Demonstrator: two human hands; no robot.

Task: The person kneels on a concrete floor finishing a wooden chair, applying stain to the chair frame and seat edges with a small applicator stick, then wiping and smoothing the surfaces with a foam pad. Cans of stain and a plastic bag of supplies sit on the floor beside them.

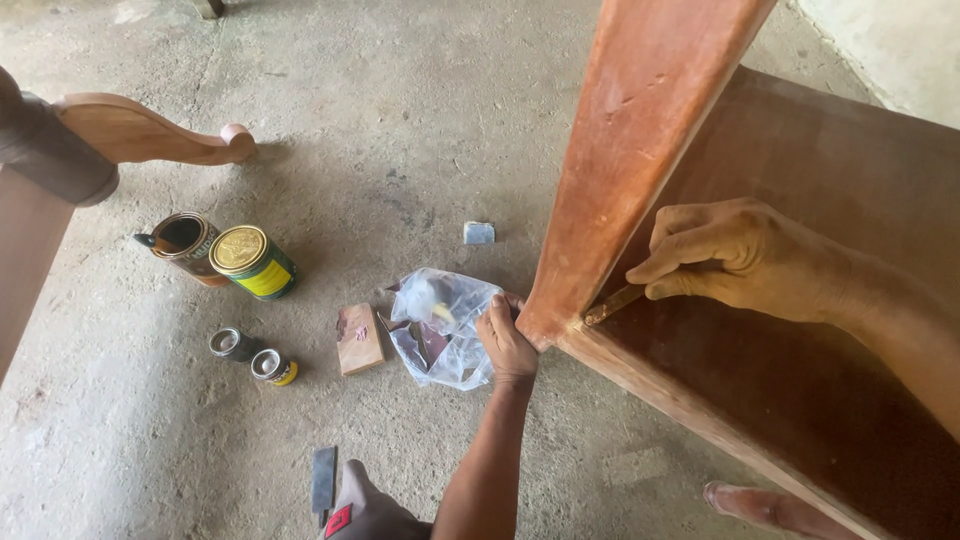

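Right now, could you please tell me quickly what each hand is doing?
Left hand: closed, gripping the corner of the reddish wooden furniture piece.
Right hand: closed on a thin scraper-like tool pressed into the joint.

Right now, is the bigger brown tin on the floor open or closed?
Open. The brown tin has no lid, and its dark inside shows through the round mouth. The green and yellow tin beside it has its lid on.

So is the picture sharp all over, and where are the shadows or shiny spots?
Head view: soft, even daylight, mostly sharp. The right hand with its thin tool and the left hand read clearly. Faint shadows lie beside the large tins on the concrete floor. Mild glare on the plastic bag and tin lids. Edges bend slightly from the wide lens.
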